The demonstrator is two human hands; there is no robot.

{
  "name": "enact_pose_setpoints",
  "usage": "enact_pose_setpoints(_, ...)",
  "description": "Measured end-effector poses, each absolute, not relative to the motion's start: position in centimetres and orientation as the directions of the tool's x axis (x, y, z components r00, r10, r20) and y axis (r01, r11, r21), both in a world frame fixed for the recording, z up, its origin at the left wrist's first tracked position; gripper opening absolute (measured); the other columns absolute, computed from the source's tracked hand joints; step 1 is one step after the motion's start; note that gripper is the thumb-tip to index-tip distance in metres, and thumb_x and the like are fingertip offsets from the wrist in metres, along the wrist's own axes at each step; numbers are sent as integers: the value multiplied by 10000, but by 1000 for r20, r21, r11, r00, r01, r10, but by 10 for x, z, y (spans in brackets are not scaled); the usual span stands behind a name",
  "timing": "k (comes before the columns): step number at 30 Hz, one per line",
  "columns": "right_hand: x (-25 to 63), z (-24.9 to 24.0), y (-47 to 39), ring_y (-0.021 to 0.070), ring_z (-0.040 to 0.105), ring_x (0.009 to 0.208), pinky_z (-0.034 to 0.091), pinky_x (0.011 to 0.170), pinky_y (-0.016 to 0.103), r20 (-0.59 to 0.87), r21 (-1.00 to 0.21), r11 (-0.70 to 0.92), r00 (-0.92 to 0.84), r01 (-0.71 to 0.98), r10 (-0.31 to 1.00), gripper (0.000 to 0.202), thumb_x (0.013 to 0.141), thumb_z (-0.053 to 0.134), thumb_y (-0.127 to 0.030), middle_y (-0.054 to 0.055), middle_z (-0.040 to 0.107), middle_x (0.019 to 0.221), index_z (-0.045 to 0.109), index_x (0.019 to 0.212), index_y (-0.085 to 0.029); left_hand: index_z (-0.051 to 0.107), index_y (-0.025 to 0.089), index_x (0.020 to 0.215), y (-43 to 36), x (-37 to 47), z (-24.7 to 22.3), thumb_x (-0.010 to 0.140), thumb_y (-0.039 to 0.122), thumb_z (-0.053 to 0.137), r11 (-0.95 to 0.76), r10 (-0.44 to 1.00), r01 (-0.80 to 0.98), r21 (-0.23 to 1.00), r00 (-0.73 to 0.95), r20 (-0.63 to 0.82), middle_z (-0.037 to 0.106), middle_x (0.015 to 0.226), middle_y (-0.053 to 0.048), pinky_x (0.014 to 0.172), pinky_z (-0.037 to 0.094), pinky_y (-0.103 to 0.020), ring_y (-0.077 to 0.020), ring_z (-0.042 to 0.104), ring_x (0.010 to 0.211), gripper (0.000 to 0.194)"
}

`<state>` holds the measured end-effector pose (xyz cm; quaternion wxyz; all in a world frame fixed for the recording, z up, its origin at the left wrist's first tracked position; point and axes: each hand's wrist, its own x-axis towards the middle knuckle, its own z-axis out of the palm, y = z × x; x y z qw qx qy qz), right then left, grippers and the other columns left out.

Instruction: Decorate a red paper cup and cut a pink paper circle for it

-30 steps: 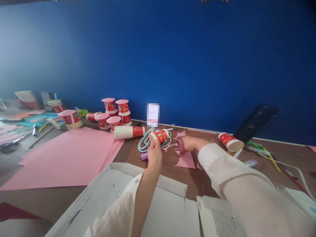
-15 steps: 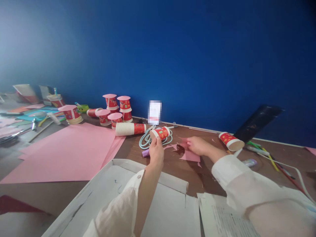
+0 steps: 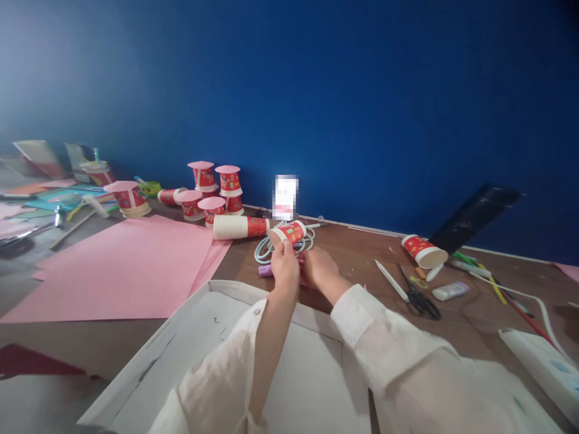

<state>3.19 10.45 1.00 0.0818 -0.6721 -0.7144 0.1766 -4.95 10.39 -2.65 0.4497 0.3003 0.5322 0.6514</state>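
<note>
My left hand (image 3: 286, 268) is closed around a red paper cup (image 3: 290, 234) with a white rim, tilted on its side above a coiled pale cable (image 3: 263, 250). Close beside it, my right hand (image 3: 319, 268) is closed, its back turned to me. A bit of reddish-pink paper (image 3: 301, 258) shows at its fingertips; the rest is hidden in the hand. A purple marker (image 3: 265, 271) lies just left of my left hand. Behind it a stack of nested paper cups (image 3: 239, 227) lies on its side. Several red cups with pink paper discs (image 3: 211, 208) stand further left, some stacked.
Pink sheets (image 3: 126, 271) cover the left of the table. A white box lid (image 3: 181, 355) lies in front. To the right are scissors (image 3: 420, 299), a white pen (image 3: 391, 280), another red cup (image 3: 423, 251) and a power strip (image 3: 543, 374). A lit phone (image 3: 285, 198) leans on the blue wall.
My right hand has moved left to my left hand. The pink paper scraps that lay on the table at right are gone from there. My left hand still holds the cup.
</note>
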Motion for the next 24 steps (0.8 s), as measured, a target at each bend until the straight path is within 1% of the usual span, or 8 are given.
enact_pose_setpoints(5, 21, 11, 94, 220, 647, 1021, 539, 873, 406, -141, -367, 83, -144, 926, 979, 280, 938, 601, -357, 87, 658, 1154, 642, 1152, -182, 658, 178, 775, 100, -51, -21, 926, 356, 454, -66, 914, -194, 979, -405, -19, 669, 800, -41, 778, 480, -298, -186, 624, 807, 310)
enact_pose_setpoints(9, 46, 29, 103, 206, 650, 1000, 555, 856, 413, -114, -413, 90, -150, 906, 982, 350, 938, 603, -390, 79, 643, 1186, 609, 1205, -164, 671, 174, 792, 97, -53, -16, 921, 310, 455, -56, 913, -147, 988, -409, -9, 689, 822, -47, 819, 470, -296, -196, 630, 852, 286)
enact_pose_setpoints(13, 110, 63, 102, 227, 677, 1015, 497, 890, 315, -12, -438, 73, -87, 896, 996, 309, 877, 648, -323, 72, 725, 1114, 678, 1146, -174, 705, 173, 856, 96, -53, -15, 916, 300, 451, -82, 910, -113, 990, -414, 28, 709, 900, -56, 863, 453, -294, -207, 627, 917, 290)
enact_pose_setpoints(16, 156, 72, 84, 223, 698, 925, 503, 763, 284, 0, -444, 32, -35, 896, 999, 350, 836, 664, -362, 79, 739, 1087, 680, 1135, -181, 697, 180, 836, 96, -50, -17, 918, 341, 439, -77, 910, -120, 990, -415, 20, 699, 858, -48, 841, 452, -307, -212, 619, 878, 314)
enact_pose_setpoints(17, 165, 69, 76, 216, 696, 913, 496, 743, 270, -36, -430, 26, -46, 903, 998, 371, 814, 678, -364, 74, 741, 1072, 678, 1140, -187, 693, 184, 838, 96, -49, -18, 916, 347, 442, -76, 910, -122, 990, -413, 19, 698, 861, -44, 841, 450, -310, -212, 616, 876, 310)
enact_pose_setpoints(18, 172, 64, 69, 216, 693, 891, 489, 718, 265, -88, -359, -19, -14, 933, 996, 379, 778, 705, -368, 72, 744, 1038, 684, 1111, -188, 690, 187, 841, 95, -48, -18, 914, 349, 446, -71, 912, -123, 990, -410, 15, 698, 873, -43, 844, 446, -311, -211, 614, 879, 302)
enact_pose_setpoints(20, 176, 48, 57, 256, 682, 808, 468, 641, 293, -97, -282, -90, 65, 955, 993, 363, 704, 752, -361, 119, 738, 920, 702, 983, -133, 682, 188, 837, 94, -47, -17, 912, 348, 451, -44, 918, -124, 991, -396, -8, 696, 883, -43, 840, 442, -311, -209, 609, 874, 292)
enact_pose_setpoints(24, 170, 17, 50, 240, 671, 724, 446, 599, 281, -117, -258, -111, 83, 960, 990, 246, 638, 787, -276, 104, 731, 808, 712, 831, -143, 672, 183, 832, 93, -49, -15, 912, 348, 449, 1, 922, -133, 991, -383, -53, 677, 824, -41, 791, 444, -307, -202, 599, 813, 288)
